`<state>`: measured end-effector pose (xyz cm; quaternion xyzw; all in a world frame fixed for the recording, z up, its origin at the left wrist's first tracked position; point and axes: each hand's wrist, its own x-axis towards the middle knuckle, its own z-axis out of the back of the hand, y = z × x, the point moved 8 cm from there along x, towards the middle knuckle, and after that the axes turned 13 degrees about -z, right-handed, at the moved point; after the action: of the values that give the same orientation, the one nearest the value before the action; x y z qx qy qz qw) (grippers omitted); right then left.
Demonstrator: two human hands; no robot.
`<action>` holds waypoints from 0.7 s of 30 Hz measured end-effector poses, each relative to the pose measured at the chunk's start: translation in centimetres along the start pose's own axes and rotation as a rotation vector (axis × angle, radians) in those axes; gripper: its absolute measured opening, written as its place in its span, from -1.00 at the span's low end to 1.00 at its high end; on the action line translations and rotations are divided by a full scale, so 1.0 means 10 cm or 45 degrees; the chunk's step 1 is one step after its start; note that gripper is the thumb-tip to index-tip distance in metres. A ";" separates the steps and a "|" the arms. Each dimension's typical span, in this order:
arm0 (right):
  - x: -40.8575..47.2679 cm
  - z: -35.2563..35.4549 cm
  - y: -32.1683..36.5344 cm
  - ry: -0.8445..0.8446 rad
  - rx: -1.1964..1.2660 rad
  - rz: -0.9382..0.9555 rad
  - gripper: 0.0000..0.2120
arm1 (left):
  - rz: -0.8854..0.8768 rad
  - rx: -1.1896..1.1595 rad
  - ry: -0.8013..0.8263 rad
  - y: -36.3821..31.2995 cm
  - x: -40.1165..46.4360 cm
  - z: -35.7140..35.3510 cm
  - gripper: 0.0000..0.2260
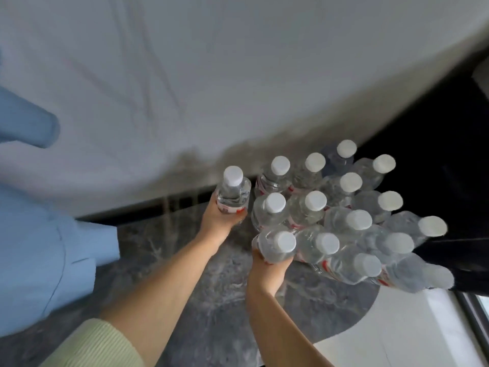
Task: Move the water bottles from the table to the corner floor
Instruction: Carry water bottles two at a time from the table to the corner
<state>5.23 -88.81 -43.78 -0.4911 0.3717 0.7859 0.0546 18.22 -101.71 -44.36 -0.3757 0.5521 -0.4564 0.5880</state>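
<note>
Head view looks steeply down at a dark marbled floor (185, 274) beside a white sheeted bed (185, 75), where a cluster of water bottles (344, 207) already stands at centre right of the frame, white caps up, packed side by side against the dark corner at right.

Two more bottles are in hand. The left hand (219, 221), at frame centre, has its fingers wrapped round the lower body of the left bottle (234, 192), which stands upright with its cap toward the camera. It is just left of the cluster's nearest upright bottle and apart from it by a narrow gap. The right hand (267, 271), lower and nearer the camera, grips the right bottle (277, 246) round its body. This bottle also points cap-up and sits against the lower left edge of the cluster, touching or nearly touching its neighbour; I cannot tell which.

Both bottles have their long axis vertical, running down away from the camera, so each hand holds from the side and below the shoulder. Whether either base already rests on the floor is hidden by the hands and the bottles themselves.

My judgement is that this is the setting-down step. The cluster lies to the right of both grips, so each bottle needs only a short push rightward and down to join the group. The right hand is nearer its slot. A careless nudge could tip the crowded bottles at lower right, some of which already appear to lean, though the wide lens may exaggerate this.

A light blue garment (39, 247) fills the left edge.
</note>
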 end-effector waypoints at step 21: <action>-0.17 0.20 0.12 0.035 -0.125 0.019 -0.29 | 0.171 0.152 0.201 -0.08 -0.54 -0.03 -0.22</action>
<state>4.11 -87.90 -41.23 -0.5011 0.3371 0.7968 0.0197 17.98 -96.75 -41.95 -0.2649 0.5924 -0.4761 0.5935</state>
